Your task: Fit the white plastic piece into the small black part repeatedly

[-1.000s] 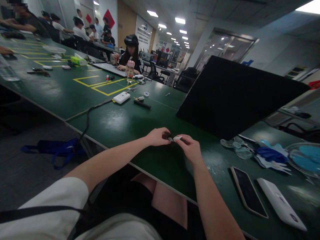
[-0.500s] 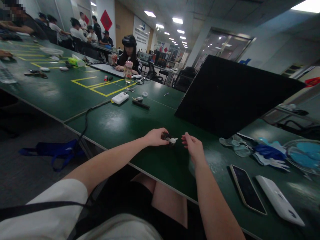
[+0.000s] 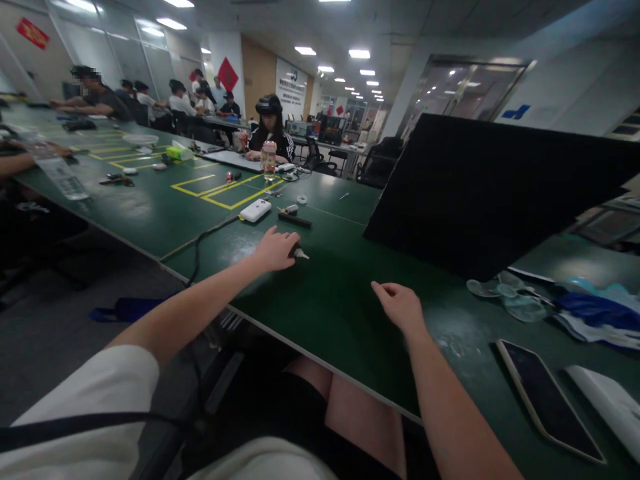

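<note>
On green table [image 3: 340, 320], clock centred on left hand, with 12 straight up the view. At centre: left hand [image 3: 280, 252], back upward, fingers curled round dark piece [image 3: 294, 249], with white tip [image 3: 303, 254] jutting out at 3; contact of dark piece with table hidden, impossible to tell. At 4: right hand [image 3: 401, 308], well apart from left hand, fingers loosely curled inward, gap between their tips and contents of palm impossible to tell. At 11, near: white case [image 3: 255, 211], joined at its lower left end by black cable [image 3: 197, 252] trailing toward 9. At 1, near: black bar [image 3: 295, 219], lying flat, with small white piece [image 3: 291, 209] just beside it; farther along same line, white ring [image 3: 302, 199]. At 2: small slim stick [image 3: 343, 196]. At 12, farther: drink bottle [image 3: 269, 161], upright, pink-topped; beyond it, seated co-worker [image 3: 280, 142] in headset and striped sleeve. At 10, far: clear bottle [image 3: 63, 170], tilted to view; also keys [image 3: 117, 180], flat. At 3: large black board [image 3: 480, 193], leaning; below it, clear fan blades [image 3: 515, 295] and blue cloth [image 3: 595, 310]. At 4, well beyond right hand: phone [image 3: 547, 399], face up, and second white case [image 3: 607, 403], just beside each other.
</note>
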{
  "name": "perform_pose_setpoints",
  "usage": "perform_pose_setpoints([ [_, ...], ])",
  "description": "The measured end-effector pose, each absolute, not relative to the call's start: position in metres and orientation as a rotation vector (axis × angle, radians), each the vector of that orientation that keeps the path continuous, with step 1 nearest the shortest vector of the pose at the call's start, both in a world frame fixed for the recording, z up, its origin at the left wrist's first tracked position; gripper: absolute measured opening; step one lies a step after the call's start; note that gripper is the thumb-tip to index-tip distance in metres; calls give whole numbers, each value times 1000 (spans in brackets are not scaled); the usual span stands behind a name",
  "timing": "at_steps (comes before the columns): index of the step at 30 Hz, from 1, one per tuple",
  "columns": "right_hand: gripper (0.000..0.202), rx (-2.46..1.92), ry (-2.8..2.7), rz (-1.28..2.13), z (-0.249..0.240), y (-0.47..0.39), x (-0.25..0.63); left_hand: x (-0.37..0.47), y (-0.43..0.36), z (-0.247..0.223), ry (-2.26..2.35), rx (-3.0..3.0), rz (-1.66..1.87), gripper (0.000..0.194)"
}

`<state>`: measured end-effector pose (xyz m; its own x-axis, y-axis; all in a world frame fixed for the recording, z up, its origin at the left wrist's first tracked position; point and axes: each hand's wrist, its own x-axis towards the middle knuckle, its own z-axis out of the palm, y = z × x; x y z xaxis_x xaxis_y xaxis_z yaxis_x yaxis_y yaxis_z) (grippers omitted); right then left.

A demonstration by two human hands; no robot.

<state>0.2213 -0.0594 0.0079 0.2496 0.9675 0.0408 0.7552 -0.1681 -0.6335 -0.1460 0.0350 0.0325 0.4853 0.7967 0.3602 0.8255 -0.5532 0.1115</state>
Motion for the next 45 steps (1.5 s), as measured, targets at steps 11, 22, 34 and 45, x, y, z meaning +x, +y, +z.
perform_pose_setpoints([
  [11, 47, -2069, -1640, 560, 8, -58, 222, -228, 57, 34, -1343, -2508, -517, 33],
  [22, 57, -1962, -1532, 676, 15, -66, 215, -189, 105, -15, -2363, -2267, -1261, 60],
  [34, 64, -1737, -1155, 603, 15, -69, 221, -1, 18, -5, -1854, -3012, -791, 60],
  [45, 69, -1602, -931, 483, 5, -56, 243, 77, -63, 6, -1397, -3240, -1092, 51],
])
